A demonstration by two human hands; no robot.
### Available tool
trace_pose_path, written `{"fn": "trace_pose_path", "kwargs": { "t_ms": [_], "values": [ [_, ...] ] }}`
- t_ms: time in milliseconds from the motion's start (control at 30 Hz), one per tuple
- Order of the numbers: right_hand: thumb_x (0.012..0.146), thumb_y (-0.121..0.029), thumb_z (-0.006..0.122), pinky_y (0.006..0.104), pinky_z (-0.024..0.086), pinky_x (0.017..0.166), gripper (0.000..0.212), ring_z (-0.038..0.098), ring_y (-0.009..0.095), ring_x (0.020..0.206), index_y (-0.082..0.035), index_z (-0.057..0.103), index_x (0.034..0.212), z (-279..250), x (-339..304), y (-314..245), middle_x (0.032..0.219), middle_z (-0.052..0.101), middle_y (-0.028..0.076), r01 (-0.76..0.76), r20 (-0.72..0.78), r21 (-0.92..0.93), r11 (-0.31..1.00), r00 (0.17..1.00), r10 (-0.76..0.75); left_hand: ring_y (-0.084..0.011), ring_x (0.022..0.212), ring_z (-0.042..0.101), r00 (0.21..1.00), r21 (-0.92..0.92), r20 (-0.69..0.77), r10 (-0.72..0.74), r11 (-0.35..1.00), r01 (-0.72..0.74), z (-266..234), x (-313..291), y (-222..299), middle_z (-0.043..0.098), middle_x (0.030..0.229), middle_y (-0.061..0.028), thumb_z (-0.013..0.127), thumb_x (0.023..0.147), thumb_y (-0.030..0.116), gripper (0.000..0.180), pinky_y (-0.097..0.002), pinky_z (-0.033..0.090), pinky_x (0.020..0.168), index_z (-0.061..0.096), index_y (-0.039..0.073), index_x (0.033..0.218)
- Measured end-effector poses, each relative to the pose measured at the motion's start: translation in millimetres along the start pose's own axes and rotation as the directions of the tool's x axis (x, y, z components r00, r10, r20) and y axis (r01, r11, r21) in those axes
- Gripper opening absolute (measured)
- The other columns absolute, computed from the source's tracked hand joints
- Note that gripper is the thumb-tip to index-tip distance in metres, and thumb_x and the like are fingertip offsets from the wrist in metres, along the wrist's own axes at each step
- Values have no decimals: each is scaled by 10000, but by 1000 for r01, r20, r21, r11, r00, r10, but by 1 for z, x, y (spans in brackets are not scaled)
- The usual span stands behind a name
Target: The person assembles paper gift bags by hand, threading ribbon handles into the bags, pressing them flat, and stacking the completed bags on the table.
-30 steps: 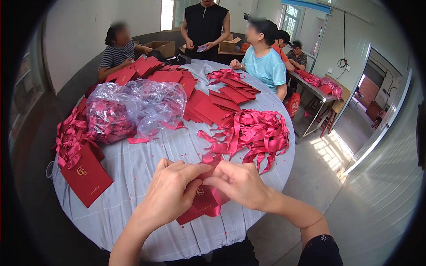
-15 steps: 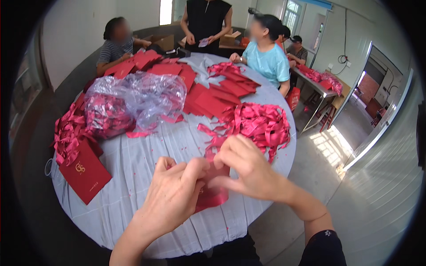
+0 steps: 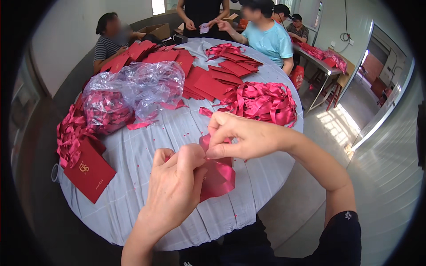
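Both my hands are over the near part of the round table, with a small red card or folder and a shiny pinkish-red ribbon between them. My left hand is closed, its thumb and forefinger pinched at the ribbon by the card's upper edge. From the right, my right hand pinches the ribbon close to the left fingertips. A loop of ribbon hangs down over the card's right side. The exact pinch point is partly hidden by my fingers.
A heap of ribbons lies beyond my right hand. Red folders are piled farther back. At left are a clear plastic bag of ribbons, more ribbons and a red folder. Other people sit or stand around the table.
My right hand's fingertips have come down and left to meet my left fingertips. The view has shifted slightly. A person in light blue across the table has raised a hand.
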State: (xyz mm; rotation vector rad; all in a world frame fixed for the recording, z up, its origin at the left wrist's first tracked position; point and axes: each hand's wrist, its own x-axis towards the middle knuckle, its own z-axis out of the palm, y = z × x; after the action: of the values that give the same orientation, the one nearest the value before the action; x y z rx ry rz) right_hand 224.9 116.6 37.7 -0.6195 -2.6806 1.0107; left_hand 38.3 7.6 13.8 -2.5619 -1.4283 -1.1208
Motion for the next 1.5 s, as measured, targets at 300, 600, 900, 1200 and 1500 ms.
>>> {"fn": "trace_pose_path", "kwargs": {
  "t_ms": [300, 600, 900, 1200, 1500],
  "values": [
    [799, -327, 631, 341, 440, 805, 292, 455, 267, 1064, -47, 717, 796, -14, 28, -12, 902, 589, 124, -158, 200, -143, 977, 962, 185, -221, 722, 571, 1000, 64, -19, 17, 998, -16, 7, 0, 4, 604, 870, -50, 656, 722, -59, 263, -343, 361, 684, 492, 23, 911],
    [740, -308, 698, 332, 473, 687, 295, 620, 186, 767, -16, 709, 779, -25, 32, -33, 754, 671, 91, -250, 309, -164, 954, 906, 290, -269, 763, 569, 999, 33, -9, -47, 998, 48, 7, -1, 14, 629, 868, -100, 652, 724, -86, 253, -350, 440, 672, 516, -13, 924],
    [811, -213, 645, 360, 465, 831, 240, 562, 243, 1060, 16, 676, 746, 1, 16, -2, 1004, 627, 190, -159, 54, 224, 962, 987, 151, -248, 730, 585, 990, -37, 94, -108, 993, 112, 2, -1, 16, 639, 834, -98, 625, 727, -99, 213, -327, 448, 611, 557, -11, 909],
    [850, -182, 625, 271, 477, 667, 229, 593, 116, 787, 40, 653, 803, -3, 29, 15, 957, 632, 135, 14, -516, 324, 946, 841, 165, -245, 619, 558, 995, -38, 56, -79, 996, 82, 5, 1, 14, 625, 756, -86, 619, 748, -46, 182, -333, 372, 592, 552, 21, 903],
    [857, -130, 610, 244, 474, 653, 182, 572, 80, 730, 46, 631, 815, -15, 42, 18, 838, 632, 72, 94, -713, 217, 972, 695, 92, -232, 613, 516, 996, -2, 31, -81, 997, 81, 6, -1, 23, 624, 724, -84, 718, 699, 18, 223, -324, 396, 593, 575, 14, 870]
  ]
}}
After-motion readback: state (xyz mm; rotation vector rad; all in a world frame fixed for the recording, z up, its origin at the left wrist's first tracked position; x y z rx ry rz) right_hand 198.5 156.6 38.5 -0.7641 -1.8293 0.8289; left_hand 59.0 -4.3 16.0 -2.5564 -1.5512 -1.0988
